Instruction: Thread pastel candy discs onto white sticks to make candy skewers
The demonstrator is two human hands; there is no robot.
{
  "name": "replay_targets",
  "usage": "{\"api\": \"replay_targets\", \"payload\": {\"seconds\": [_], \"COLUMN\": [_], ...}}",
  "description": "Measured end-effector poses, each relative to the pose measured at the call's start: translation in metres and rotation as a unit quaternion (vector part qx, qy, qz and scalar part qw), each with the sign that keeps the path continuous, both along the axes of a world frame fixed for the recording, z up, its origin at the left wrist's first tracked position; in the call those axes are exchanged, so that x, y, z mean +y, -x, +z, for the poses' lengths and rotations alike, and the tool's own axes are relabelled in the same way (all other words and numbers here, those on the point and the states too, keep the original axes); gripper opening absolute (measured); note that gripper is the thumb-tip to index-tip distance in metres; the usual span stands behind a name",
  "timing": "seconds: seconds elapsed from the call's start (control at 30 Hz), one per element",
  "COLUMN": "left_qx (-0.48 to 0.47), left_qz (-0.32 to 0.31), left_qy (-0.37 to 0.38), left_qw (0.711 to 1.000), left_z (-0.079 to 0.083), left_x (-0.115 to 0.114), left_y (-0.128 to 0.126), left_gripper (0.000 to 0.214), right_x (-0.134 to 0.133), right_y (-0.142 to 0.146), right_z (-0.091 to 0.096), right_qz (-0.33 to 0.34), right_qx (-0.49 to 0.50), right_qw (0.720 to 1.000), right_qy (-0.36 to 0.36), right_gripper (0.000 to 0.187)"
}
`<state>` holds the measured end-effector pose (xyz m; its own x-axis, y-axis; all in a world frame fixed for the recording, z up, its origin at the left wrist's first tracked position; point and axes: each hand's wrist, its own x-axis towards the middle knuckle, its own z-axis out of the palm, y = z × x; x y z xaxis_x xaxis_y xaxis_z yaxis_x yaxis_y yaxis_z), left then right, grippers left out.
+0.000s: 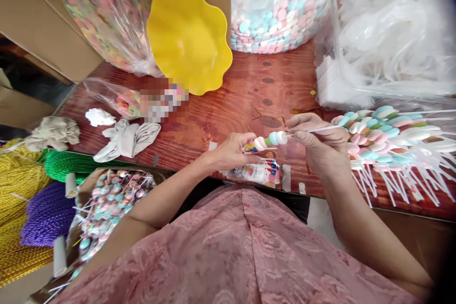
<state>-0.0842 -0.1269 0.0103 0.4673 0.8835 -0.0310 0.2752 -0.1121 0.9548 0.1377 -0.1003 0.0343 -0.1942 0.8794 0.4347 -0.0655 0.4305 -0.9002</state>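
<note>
My left hand (pixel 231 149) is closed round one end of a candy skewer (pixel 271 139) of pink, white, green and blue marshmallow pieces. A bit of printed plastic wrapper (pixel 249 146) shows at its fingers. My right hand (pixel 322 145) pinches a thin white stick (pixel 324 128) that lines up with the skewer's right end. Whether the stick runs through the pieces is hidden. Just below the left hand, printed clear wrappers (pixel 254 172) lie at the table's front edge. To the right of my right hand lies a pile of candy skewers (pixel 386 135) with white sticks.
A yellow wavy-edged bowl (pixel 190 38) leans at the back, beside a bag of ring candies (pixel 107 19). Behind stands a bag of marshmallows (pixel 278 14); clear plastic bags (pixel 395 38) fill the right back. Gloves (pixel 128 137) lie left; a box of wrapped candies (pixel 110 199) stands below.
</note>
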Motion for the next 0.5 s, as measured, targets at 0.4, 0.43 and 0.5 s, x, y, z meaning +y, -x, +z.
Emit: {"api": "replay_targets", "payload": {"seconds": [0.4,0.43,0.5], "left_qx": [0.120,0.135,0.149], "left_qz": [0.107,0.114,0.118], "left_qy": [-0.102,-0.120,-0.144], "left_qw": [0.982,0.977,0.971], "left_z": [0.009,0.006,0.001], "left_x": [0.006,0.007,0.007], "left_y": [-0.002,-0.002,-0.002], "left_gripper": [0.031,0.030,0.029], "right_x": [-0.001,-0.002,-0.003], "right_y": [0.030,0.030,0.030], "right_z": [0.024,0.023,0.019], "right_qz": [-0.063,-0.067,-0.077], "right_qx": [0.076,0.093,0.114], "right_qw": [0.991,0.987,0.980], "right_qy": [0.093,0.114,0.146], "right_gripper": [0.012,0.011,0.010]}}
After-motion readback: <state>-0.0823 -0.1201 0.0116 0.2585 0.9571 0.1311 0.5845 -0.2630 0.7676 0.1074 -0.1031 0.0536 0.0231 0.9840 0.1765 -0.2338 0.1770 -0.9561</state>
